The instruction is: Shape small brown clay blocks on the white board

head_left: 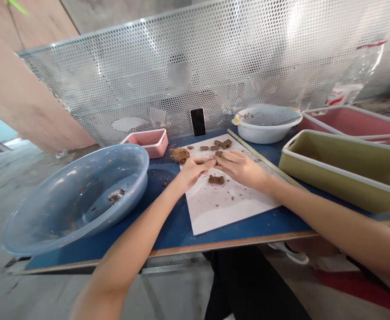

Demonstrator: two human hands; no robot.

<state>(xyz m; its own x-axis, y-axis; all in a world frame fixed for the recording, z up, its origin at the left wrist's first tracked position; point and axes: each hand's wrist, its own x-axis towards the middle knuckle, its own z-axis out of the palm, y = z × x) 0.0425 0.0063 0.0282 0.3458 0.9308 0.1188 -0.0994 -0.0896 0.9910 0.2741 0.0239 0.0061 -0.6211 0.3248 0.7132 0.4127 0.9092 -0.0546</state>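
The left hand [193, 170] and right hand [240, 168] meet fingertip to fingertip over the white board [221, 209], fingers curled nearly closed. I cannot tell whether they pinch anything. 1 brown piece [216, 179] lies on the board just beneath them, and a brown lump [179, 154] sits near the left hand.

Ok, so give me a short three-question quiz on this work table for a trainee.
1. True or false: the phone lies flat on the table.
2. Which container sits at the table's left end? A blue basin, B olive tray, C white bowl.
3. Fill in: the left hand and right hand meet over a ____ cutting board.
Key: 1 false, it stands upright. 2 A. 3 white.
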